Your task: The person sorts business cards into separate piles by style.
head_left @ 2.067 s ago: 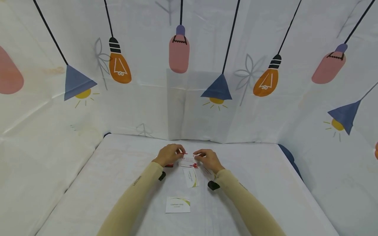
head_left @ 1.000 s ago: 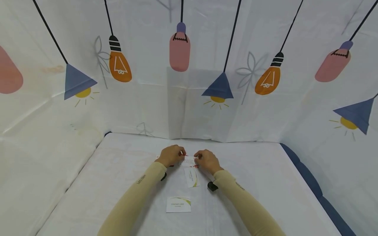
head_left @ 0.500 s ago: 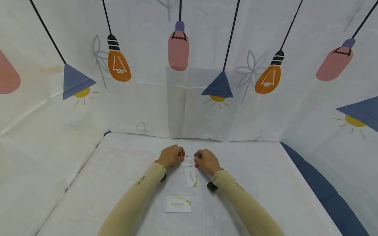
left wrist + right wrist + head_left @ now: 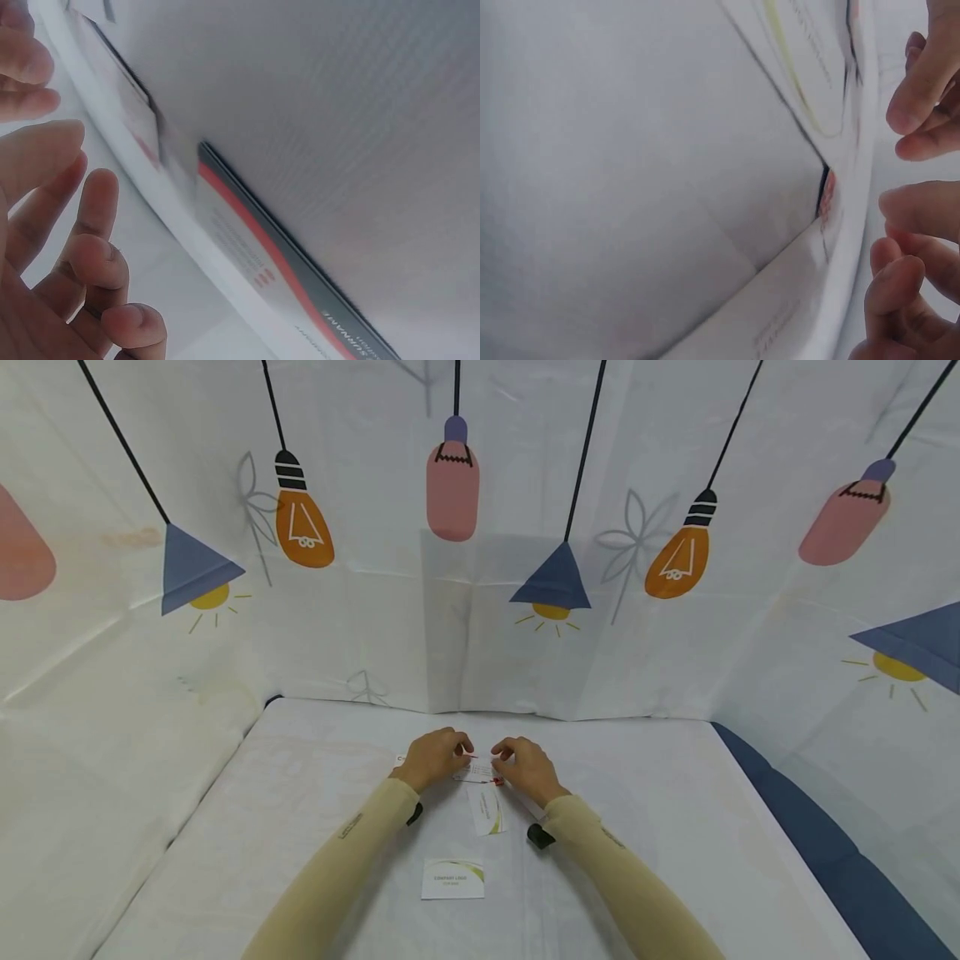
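Note:
In the head view both hands meet at the middle of the white table [image 4: 660,827]. A small white card with red print [image 4: 480,771] lies between them. My left hand [image 4: 463,750] curls its fingers over the card's left end, and my right hand [image 4: 501,753] pinches its right end. The left wrist view shows a card with a red and grey stripe [image 4: 255,255] close to curled fingers [image 4: 97,225]. In the right wrist view, fingertips [image 4: 915,97] sit at the edge of cards, one with a green curve [image 4: 810,82].
A white card with a green curve [image 4: 486,811] lies just in front of the hands. A second such card [image 4: 452,879] sits nearer to me. Another card's corner [image 4: 401,761] shows beside the left hand. Lamp-printed cloth walls [image 4: 450,568] enclose the table.
Both hands have stayed on the red-printed card and drifted slightly away from me. The two green cards have not moved.

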`<state>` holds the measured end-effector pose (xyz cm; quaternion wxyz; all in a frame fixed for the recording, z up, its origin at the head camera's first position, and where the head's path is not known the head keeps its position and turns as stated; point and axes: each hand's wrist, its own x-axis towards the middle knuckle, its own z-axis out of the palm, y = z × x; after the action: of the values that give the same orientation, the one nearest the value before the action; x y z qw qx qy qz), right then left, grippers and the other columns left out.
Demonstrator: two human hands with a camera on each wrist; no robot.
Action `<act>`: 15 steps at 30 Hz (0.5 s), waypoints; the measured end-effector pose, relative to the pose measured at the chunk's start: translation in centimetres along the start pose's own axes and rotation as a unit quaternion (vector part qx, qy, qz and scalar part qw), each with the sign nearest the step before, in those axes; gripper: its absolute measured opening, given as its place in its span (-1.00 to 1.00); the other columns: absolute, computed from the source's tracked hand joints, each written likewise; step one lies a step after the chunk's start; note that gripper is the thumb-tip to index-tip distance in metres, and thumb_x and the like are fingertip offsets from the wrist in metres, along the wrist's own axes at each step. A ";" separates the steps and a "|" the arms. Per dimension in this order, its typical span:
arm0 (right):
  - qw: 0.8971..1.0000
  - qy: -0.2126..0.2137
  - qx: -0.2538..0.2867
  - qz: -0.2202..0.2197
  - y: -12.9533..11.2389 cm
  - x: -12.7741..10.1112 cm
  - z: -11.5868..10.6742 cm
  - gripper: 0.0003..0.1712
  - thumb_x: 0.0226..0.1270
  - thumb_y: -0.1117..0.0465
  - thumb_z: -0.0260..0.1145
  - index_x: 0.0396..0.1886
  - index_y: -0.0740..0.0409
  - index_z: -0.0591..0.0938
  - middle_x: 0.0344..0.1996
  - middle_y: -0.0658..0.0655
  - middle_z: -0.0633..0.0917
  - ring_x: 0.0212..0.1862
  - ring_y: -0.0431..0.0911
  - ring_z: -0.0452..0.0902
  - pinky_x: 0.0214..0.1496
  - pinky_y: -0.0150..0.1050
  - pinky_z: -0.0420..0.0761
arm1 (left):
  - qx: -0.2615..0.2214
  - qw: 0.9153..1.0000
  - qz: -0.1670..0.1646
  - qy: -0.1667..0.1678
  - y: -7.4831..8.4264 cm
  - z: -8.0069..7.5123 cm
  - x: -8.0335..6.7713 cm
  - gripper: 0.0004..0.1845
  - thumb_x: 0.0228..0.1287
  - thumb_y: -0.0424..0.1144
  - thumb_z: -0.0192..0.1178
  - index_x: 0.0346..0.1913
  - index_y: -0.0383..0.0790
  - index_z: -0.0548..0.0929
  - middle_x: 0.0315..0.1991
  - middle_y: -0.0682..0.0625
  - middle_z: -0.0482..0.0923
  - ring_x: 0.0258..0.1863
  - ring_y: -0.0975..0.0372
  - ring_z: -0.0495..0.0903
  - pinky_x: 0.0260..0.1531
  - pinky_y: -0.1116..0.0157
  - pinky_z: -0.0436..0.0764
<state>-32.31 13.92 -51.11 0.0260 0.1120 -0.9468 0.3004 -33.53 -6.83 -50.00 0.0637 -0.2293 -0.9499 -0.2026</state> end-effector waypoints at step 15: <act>0.997 -0.002 0.040 -0.070 -0.2 -2.3 -0.8 -0.78 0.36 0.15 0.39 -0.02 0.00 0.72 -0.27 -0.05 0.70 -0.41 -0.22 0.53 -0.34 -0.23 0.54 | 0.028 0.998 0.051 0.018 1.2 -0.6 -2.4 -0.86 0.27 -0.13 0.38 -0.13 0.00 0.75 -0.32 0.12 0.65 -0.39 0.30 0.58 -0.41 0.31 0.53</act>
<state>-30.00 14.66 -50.63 0.0406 0.1791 -0.9241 0.3353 -30.81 -7.08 -49.58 0.0975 -0.2722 -0.9410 -0.1760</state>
